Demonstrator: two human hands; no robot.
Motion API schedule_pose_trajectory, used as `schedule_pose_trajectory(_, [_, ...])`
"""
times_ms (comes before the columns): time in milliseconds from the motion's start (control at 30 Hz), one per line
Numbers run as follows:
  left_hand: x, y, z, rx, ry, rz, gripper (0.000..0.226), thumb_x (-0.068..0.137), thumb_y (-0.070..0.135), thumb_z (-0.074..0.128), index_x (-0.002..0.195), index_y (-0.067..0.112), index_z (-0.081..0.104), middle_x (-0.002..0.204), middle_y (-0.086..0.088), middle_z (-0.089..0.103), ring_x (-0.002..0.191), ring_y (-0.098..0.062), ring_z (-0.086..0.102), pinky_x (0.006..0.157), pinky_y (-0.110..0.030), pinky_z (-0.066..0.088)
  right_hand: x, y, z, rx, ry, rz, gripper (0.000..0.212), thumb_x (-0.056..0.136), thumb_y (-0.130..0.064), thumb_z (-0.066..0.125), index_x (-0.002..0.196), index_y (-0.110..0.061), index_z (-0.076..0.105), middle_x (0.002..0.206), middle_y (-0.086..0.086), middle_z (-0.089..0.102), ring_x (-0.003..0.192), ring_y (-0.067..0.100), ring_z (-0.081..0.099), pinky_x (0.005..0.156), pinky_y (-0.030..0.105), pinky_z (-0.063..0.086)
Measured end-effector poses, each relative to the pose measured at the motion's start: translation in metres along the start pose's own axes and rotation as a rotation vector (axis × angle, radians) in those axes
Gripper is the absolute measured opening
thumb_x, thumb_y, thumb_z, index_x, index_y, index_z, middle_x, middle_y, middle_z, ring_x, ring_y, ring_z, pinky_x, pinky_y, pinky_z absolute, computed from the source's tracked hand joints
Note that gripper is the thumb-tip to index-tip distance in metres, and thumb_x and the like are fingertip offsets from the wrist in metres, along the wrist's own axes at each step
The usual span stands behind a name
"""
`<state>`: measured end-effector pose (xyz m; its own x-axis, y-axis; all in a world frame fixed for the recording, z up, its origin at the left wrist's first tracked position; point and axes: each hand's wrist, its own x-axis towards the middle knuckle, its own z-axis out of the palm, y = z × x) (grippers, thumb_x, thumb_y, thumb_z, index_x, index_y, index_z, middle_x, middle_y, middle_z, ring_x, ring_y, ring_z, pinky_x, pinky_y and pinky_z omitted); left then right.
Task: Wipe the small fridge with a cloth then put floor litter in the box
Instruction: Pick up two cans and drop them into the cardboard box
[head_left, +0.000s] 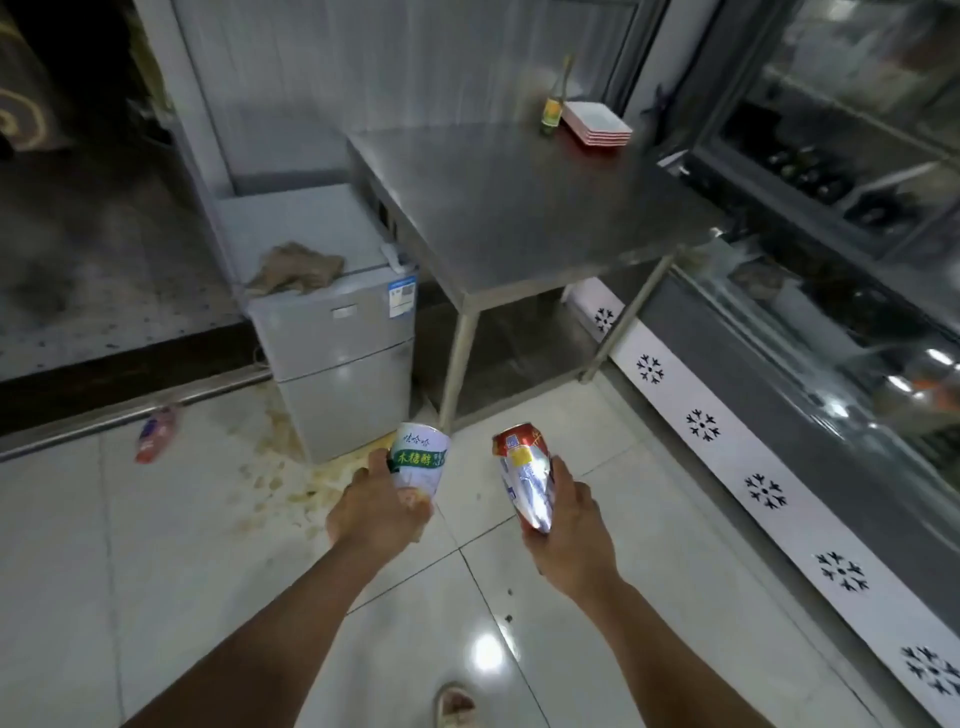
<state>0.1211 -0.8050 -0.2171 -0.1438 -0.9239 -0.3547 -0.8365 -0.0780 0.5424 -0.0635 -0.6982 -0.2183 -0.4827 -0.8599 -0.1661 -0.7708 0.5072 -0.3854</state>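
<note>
My left hand (376, 512) grips a white can with a green label (420, 460), held up in front of me. My right hand (569, 535) grips a crumpled red and silver can (525, 475) beside it. The small grey fridge (343, 358) stands ahead on the floor, and a brown cloth (296, 266) lies bunched on its top. A red plastic bottle (156, 434) lies on the floor to the left, near a metal threshold. Yellowish spill stains (291, 467) spread over the tiles at the fridge's foot. No box is in view.
A steel table (519, 208) stands right of the fridge, carrying a glass bottle (553, 106) and stacked white trays (597, 122). A glass-fronted display cooler (831, 260) with a snowflake-patterned base runs along the right. My foot (457, 704) shows at the bottom.
</note>
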Motion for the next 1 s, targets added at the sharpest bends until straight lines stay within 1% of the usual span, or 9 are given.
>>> schedule_pose_trajectory(67, [-0.014, 0.016, -0.007, 0.021, -0.018, 0.076, 0.062, 0.076, 0.041, 0.066, 0.126, 0.02, 0.036, 0.115, -0.005, 0.056, 0.103, -0.026, 0.056, 0.084, -0.038, 0.048, -0.019, 0.007, -0.018, 0.015, 0.054, 0.041, 0.089, 0.081, -0.035, 0.067, 0.148, -0.017, 0.012, 0.128, 0.007, 0.045, 0.113, 0.019, 0.05, 0.093, 0.028, 0.048])
schedule_pose_trajectory(167, [-0.038, 0.039, -0.01, 0.036, -0.058, 0.2, 0.062, 0.075, 0.038, 0.067, 0.125, 0.021, 0.035, 0.112, -0.005, 0.055, 0.099, -0.025, 0.057, 0.08, -0.037, 0.048, -0.05, 0.019, -0.045, 0.031, 0.128, 0.117, 0.085, 0.082, -0.035, 0.067, 0.147, -0.02, 0.014, 0.128, 0.007, 0.047, 0.112, 0.019, 0.052, 0.092, 0.031, 0.051])
schedule_pose_trajectory(267, [-0.067, 0.064, -0.002, 0.076, -0.107, 0.317, 0.064, 0.073, 0.037, 0.068, 0.127, 0.021, 0.036, 0.112, -0.004, 0.056, 0.098, -0.023, 0.058, 0.079, -0.036, 0.049, -0.088, 0.036, -0.07, 0.059, 0.199, 0.203, 0.081, 0.083, -0.036, 0.066, 0.146, -0.022, 0.016, 0.128, 0.007, 0.048, 0.109, 0.021, 0.053, 0.088, 0.031, 0.052])
schedule_pose_trajectory(367, [-0.103, 0.091, 0.015, 0.089, -0.175, 0.411, 0.067, 0.071, 0.037, 0.071, 0.127, 0.022, 0.037, 0.111, -0.003, 0.057, 0.096, -0.021, 0.058, 0.078, -0.035, 0.051, -0.132, 0.058, -0.091, 0.06, 0.258, 0.311, 0.085, 0.082, -0.037, 0.066, 0.147, -0.023, 0.014, 0.131, 0.008, 0.046, 0.111, 0.023, 0.051, 0.086, 0.033, 0.051])
schedule_pose_trajectory(467, [-0.144, 0.118, 0.038, 0.144, -0.23, 0.516, 0.066, 0.067, 0.035, 0.072, 0.121, 0.023, 0.038, 0.105, -0.001, 0.057, 0.09, -0.019, 0.058, 0.069, -0.03, 0.045, -0.179, 0.087, -0.108, 0.053, 0.32, 0.406, 0.086, 0.081, -0.036, 0.064, 0.148, -0.023, 0.012, 0.132, 0.008, 0.044, 0.112, 0.025, 0.05, 0.086, 0.035, 0.049])
schedule_pose_trajectory(533, [-0.175, 0.137, 0.056, 0.163, -0.272, 0.588, 0.063, 0.065, 0.035, 0.07, 0.117, 0.024, 0.037, 0.099, -0.001, 0.059, 0.085, -0.019, 0.058, 0.066, -0.03, 0.045, -0.213, 0.109, -0.117, 0.061, 0.363, 0.463, 0.085, 0.082, -0.036, 0.064, 0.148, -0.023, 0.013, 0.132, 0.007, 0.044, 0.112, 0.025, 0.05, 0.086, 0.034, 0.049])
schedule_pose_trajectory(633, [-0.229, 0.163, 0.086, 0.185, -0.323, 0.688, 0.056, 0.068, 0.037, 0.066, 0.113, 0.023, 0.038, 0.095, -0.001, 0.06, 0.081, -0.019, 0.059, 0.065, -0.03, 0.046, -0.268, 0.148, -0.132, 0.079, 0.422, 0.557, 0.084, 0.081, -0.036, 0.064, 0.147, -0.023, 0.014, 0.131, 0.007, 0.045, 0.112, 0.024, 0.049, 0.086, 0.034, 0.049])
schedule_pose_trajectory(733, [-0.291, 0.185, 0.12, 0.207, -0.375, 0.77, 0.053, 0.066, 0.039, 0.066, 0.108, 0.025, 0.037, 0.095, 0.0, 0.059, 0.081, -0.021, 0.059, 0.068, -0.031, 0.048, -0.329, 0.194, -0.146, 0.101, 0.48, 0.667, 0.082, 0.08, -0.034, 0.065, 0.145, -0.023, 0.017, 0.13, 0.006, 0.046, 0.112, 0.024, 0.05, 0.086, 0.033, 0.049])
schedule_pose_trajectory(1000, [-0.458, 0.231, 0.211, 0.203, -0.505, 0.931, 0.06, 0.07, 0.038, 0.07, 0.118, 0.022, 0.038, 0.098, 0.0, 0.058, 0.081, -0.021, 0.058, 0.063, -0.027, 0.044, -0.495, 0.306, -0.175, 0.122, 0.573, 0.882, 0.082, 0.079, -0.034, 0.068, 0.144, -0.022, 0.019, 0.128, 0.007, 0.047, 0.11, 0.022, 0.051, 0.084, 0.031, 0.049])
